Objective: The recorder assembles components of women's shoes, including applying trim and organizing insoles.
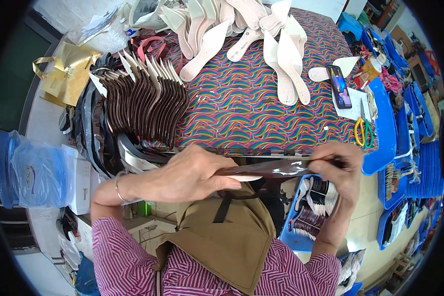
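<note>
My left hand point(195, 175) is closed round a pale shoe insole point(247, 178), most of it hidden by my fingers. A glossy dark brown strip point(278, 169) runs along the insole and stretches out to the right. At the strip's far end, the fingers of my right hand point(339, 167) pinch it. Both hands are level with each other, just in front of the table's near edge and above my brown apron point(227, 222). To the left on the table stands a tight row of dark brown covered insoles point(143, 106) with pale pointed tips.
Bare pale insoles point(204, 52) lie in piles across the back of the patterned table point(241, 113). At right are a phone point(339, 86) and yellow-and-green-handled scissors point(363, 132). A blue bin point(301, 239) of bundled pieces stands below my right hand. Dark strips point(91, 130) hang at the left.
</note>
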A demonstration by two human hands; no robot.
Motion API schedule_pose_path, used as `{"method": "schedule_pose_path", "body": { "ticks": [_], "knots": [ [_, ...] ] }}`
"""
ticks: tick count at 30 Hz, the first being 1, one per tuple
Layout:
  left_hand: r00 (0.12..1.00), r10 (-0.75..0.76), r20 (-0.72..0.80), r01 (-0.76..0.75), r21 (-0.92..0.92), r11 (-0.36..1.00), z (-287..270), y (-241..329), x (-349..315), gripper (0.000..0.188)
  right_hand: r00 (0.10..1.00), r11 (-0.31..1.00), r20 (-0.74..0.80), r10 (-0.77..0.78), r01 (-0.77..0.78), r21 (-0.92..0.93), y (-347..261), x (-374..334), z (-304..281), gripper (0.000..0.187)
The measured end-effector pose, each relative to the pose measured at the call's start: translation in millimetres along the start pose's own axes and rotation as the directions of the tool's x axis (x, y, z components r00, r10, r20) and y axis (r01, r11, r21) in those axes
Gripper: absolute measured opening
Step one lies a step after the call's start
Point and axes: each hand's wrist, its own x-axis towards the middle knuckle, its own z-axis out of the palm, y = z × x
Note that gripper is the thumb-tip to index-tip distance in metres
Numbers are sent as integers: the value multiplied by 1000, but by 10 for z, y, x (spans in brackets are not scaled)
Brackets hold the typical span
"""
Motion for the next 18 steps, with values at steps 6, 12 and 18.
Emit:
{"method": "schedule_pose_path", "body": {
  "ticks": [6,12,18],
  "knots": [
    [969,-189,-160,15,-723,691,330,54,93,16,895,966,-447,14,104,238,215,-297,591,15],
    [923,-234,-304,-164,-865,475,491,-3,280,28,864,945,-498,66,107,310,395,-394,1196,11],
    [890,-378,-256,-169,-954,249,517,87,412,28,936,949,-344,-73,171,265,455,-148,1247,8]
  ]
}}
